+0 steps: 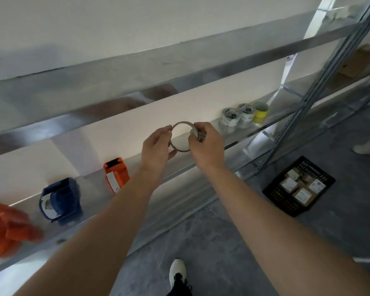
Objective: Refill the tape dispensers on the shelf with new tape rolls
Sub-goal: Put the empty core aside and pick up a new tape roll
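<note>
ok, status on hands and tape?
Left hand and right hand pinch a thin cardboard ring. Blue dispenser, new rolls on shelf, untouched. Nothing in the way.

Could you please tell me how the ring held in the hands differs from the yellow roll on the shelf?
The ring is a thin greyish-brown band; the yellow roll is wider and bright yellow. The ring is held in the air by the left hand and right hand; the yellow roll rests on the shelf. Both are round and hollow.

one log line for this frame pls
left hand: holds thin tape ring | right hand: pinches same ring | blue dispenser: on shelf, untouched | yellow roll: on shelf, untouched
</note>
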Demonstrator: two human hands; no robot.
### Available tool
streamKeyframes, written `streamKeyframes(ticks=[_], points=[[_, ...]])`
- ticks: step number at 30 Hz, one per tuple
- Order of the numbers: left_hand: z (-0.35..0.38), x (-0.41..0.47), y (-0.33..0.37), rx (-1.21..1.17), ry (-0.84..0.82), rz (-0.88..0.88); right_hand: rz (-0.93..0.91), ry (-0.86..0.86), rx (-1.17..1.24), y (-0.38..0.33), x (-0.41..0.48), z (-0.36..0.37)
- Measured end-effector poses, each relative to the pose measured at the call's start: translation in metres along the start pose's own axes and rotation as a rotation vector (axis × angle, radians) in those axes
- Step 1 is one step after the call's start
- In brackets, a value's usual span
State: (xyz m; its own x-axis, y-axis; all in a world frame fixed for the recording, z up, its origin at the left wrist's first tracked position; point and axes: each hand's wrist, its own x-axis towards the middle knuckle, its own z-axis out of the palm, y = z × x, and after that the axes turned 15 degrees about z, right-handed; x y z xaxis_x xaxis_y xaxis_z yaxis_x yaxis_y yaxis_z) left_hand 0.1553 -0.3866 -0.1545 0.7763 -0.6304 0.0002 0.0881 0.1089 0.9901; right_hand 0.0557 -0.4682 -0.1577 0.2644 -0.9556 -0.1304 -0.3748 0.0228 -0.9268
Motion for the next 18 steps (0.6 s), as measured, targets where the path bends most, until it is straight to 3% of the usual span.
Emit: streamKeyframes(ticks=[8, 18], points=[[0.042, 0.057, -0.028, -0.045, -0.035, -0.080, 0.067, 0.059, -0.046, 0.015, 0.070, 0.000], [0.101, 0.101, -0.056, 0.087, -0.021, -0.106, 0.172, 0.008, -0.026, 0.029, 0.143, -0.024]])
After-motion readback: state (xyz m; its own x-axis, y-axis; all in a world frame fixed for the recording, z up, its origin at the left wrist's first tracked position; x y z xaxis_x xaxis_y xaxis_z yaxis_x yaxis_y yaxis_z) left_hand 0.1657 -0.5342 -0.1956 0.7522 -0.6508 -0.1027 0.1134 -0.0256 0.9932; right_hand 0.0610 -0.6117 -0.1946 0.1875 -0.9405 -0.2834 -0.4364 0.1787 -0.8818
